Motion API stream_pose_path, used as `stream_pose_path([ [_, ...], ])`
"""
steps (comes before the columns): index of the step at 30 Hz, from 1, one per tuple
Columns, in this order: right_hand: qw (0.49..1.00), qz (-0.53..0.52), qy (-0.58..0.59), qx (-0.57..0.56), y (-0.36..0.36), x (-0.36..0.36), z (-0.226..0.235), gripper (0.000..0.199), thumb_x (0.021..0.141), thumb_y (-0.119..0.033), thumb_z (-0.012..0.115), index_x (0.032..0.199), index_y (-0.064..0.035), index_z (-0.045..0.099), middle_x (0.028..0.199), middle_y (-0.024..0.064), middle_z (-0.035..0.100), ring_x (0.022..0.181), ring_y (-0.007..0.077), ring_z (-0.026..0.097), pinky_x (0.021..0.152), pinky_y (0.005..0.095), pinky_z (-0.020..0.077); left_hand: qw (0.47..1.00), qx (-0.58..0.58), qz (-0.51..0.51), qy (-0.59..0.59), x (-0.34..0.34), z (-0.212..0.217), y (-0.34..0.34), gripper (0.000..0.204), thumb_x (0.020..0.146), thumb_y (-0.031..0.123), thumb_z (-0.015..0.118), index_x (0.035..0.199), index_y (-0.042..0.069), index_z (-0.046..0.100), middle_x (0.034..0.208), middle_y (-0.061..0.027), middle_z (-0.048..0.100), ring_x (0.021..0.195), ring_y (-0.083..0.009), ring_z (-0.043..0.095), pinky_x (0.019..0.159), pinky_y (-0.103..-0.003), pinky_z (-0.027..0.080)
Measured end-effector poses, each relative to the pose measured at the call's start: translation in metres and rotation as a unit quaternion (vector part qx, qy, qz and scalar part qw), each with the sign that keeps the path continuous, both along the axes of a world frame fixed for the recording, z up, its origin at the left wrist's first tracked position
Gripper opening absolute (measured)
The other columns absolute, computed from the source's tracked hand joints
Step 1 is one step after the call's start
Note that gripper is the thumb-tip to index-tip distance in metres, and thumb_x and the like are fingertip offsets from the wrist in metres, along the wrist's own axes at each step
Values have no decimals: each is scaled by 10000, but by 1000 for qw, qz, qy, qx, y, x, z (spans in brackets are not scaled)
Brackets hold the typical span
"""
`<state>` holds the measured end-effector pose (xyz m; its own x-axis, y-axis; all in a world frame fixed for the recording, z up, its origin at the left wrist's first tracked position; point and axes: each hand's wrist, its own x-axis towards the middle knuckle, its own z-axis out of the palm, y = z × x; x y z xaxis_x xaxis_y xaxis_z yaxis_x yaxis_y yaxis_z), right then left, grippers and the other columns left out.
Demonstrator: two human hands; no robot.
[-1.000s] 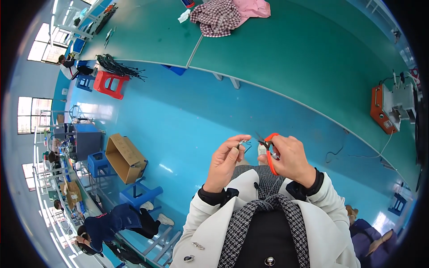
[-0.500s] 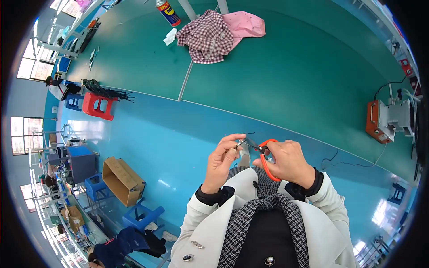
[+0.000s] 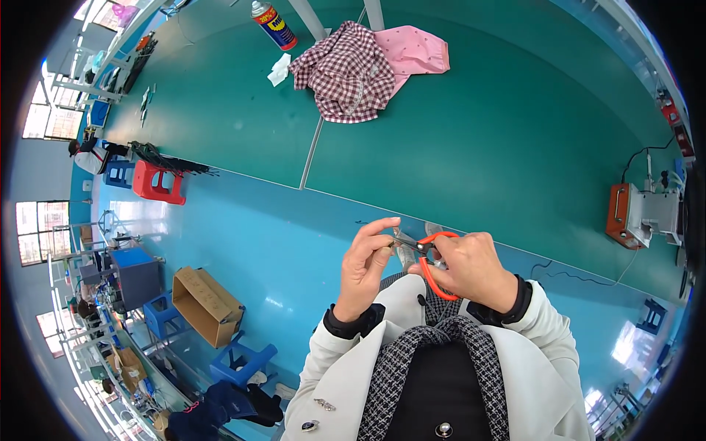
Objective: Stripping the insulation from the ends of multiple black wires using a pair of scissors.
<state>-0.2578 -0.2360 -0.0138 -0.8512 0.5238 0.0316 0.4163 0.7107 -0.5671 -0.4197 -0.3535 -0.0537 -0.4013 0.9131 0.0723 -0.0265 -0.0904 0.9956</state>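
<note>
Both hands meet at frame centre: right hand (image 3: 474,270) grips orange scissors (image 3: 432,259), left hand (image 3: 366,266) pinches a small pale piece (image 3: 401,241) at the blades, likely light and limp, best pinched near the cut.

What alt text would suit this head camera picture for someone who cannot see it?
The right hand holds orange-handled scissors against something small pinched in the left hand, above a blue floor. Beyond, a green table carries a checked shirt, pink cloth and spray can.
</note>
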Motion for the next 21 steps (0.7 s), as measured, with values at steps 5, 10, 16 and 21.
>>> stream_pose_path([
  [5, 1000, 12, 16, 23, 18, -3, -3, 500, 723, -477, 752, 662, -24, 549, 495, 38, 527, 397, 215, 527, 398, 314, 404, 999, -12, 14, 39, -1, 4, 13, 81, 951, 30, 496, 969, 17, 574, 1253, -135, 538, 832, -125, 550, 748, -266, 473],
  [10, 997, 19, 41, 61, 27, -5, -6, 517, 754, -521, 703, 628, -48, 537, 415, 18, 447, 342, 177, 469, 363, 303, 365, 998, -5, 40, 50, 3, 5, 19, 85, 943, 20, 507, 981, 18, 584, 1241, -135, 551, 851, -138, 565, 748, -266, 480],
  [16, 996, 27, 39, 77, 34, -7, -2, 508, 702, -491, 753, 652, -28, 549, 439, 31, 462, 353, 195, 486, 372, 312, 385, 996, -14, 61, 58, 4, 3, 22, 106, 932, 13, 526, 1012, 24, 595, 1234, -135, 560, 913, -166, 588, 757, -270, 485],
  [21, 994, 44, 39, 94, 36, -9, -4, 482, 708, -475, 754, 656, -37, 561, 434, 37, 459, 348, 204, 483, 372, 317, 389, 995, -10, 86, 53, 8, 1, 20, 88, 950, 33, 504, 978, 19, 586, 1233, -135, 554, 813, -117, 546, 733, -257, 472],
])
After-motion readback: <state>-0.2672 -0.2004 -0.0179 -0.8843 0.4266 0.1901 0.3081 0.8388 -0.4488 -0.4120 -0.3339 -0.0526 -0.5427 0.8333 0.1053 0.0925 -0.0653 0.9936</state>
